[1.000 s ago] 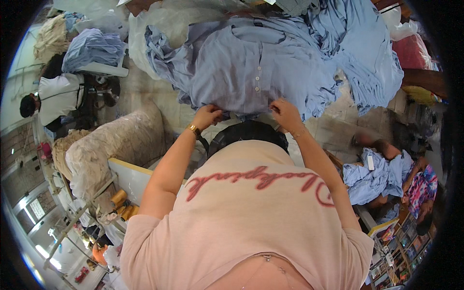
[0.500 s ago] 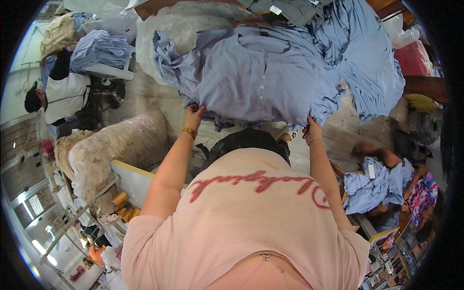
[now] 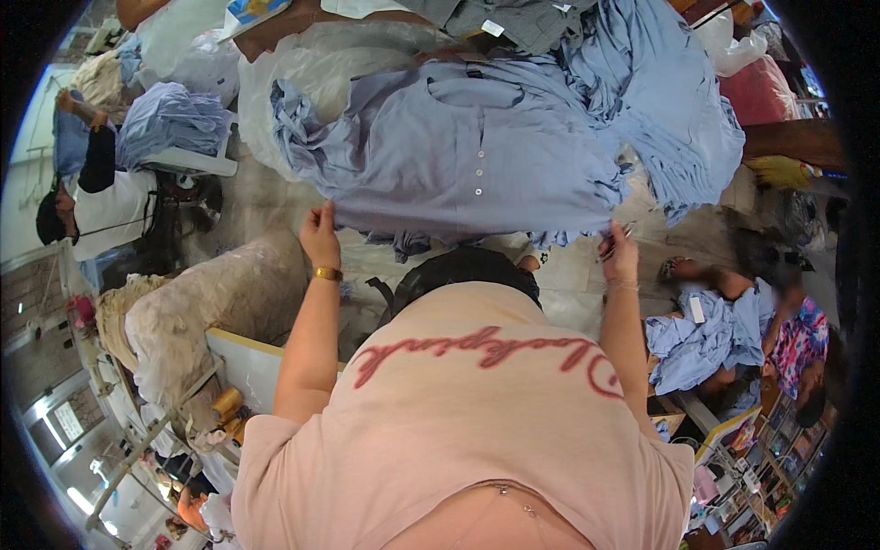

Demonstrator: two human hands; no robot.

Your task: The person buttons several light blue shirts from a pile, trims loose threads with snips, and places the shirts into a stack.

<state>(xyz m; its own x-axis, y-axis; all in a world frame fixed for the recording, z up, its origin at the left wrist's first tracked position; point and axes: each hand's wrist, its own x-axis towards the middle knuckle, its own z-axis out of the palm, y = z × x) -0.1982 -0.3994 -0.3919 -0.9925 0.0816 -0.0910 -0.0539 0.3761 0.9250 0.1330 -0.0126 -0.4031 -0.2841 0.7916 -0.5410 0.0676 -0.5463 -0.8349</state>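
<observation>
Blue shirt [image 3: 431,174]: biggest item, spread out in front of the wearer, neckline at the far side, hem at the near side, placket running down the middle. Hem pulled nearly straight between the hands. More blue fabric pokes out under it; support below is hidden.

Blue garment pile [image 3: 674,119]: heaped to the right, touching the shirt's right side, loose folds.

Wrapped bundle [image 3: 197,316]: cloudy plastic skin, left of the wearer.

Clear plastic sheeting [image 3: 307,50]: crumpled, beyond and left of the shirt.

Person in white top [image 3: 115,206]: far left, an arm stretched toward blue cloth, near a blue garment stack [image 3: 174,119].

Blue cloth with white tag [image 3: 706,335]: far right, in front of a person in a multicoloured top [image 3: 797,344].

Grey cloth [image 3: 522,23]: top edge, next to the pile.

Left hand [image 3: 321,240]: fingers pinching the hem's left corner.

Right hand [image 3: 620,255]: fingers clenched on the hem's right corner; dark item there, too small to identify.

Gold wristband [image 3: 327,273]: left wrist.

Pale buttons [image 3: 479,172]: down the placket.
</observation>
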